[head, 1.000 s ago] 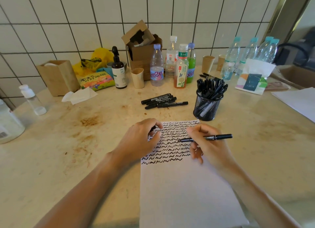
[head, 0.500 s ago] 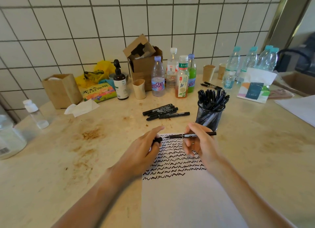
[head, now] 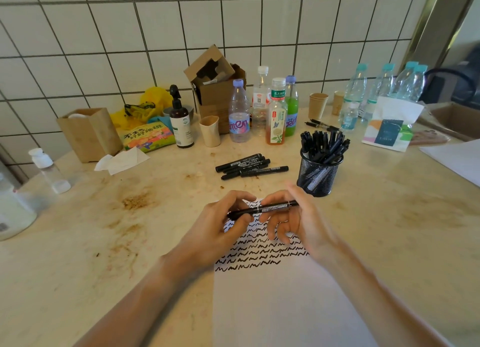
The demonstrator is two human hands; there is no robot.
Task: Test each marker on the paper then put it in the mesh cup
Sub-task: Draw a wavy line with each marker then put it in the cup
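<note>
Marker [head: 263, 209]: a slim black pen with white "TWIN MARKER" lettering on its barrel, held level above the far end of the paper [head: 272, 307], its long axis running left to right. Half a second earlier the two hands were apart, the left hand [head: 218, 232] holding a black cap just left of the bare tip; now the hands have come together and the left end of the marker sits between the left thumb and fingers, so the tip is hidden. Whether the cap is fully seated cannot be told. The right hand [head: 296, 224] pinches the barrel near its right end between thumb and forefinger, with the other fingers loosely curled beneath. A second before that, the marker lay lower, over the squiggles, in the right hand alone.

The paper is white, with rows of black wavy test lines filling its far part and the near part blank. The cup [head: 318, 176], black mesh, stands just right of and beyond the hands and is crowded with black markers standing on end. Four more markers [head: 250, 166] lie side by side on the table [head: 104, 242], farther off and left of the cup.
</note>
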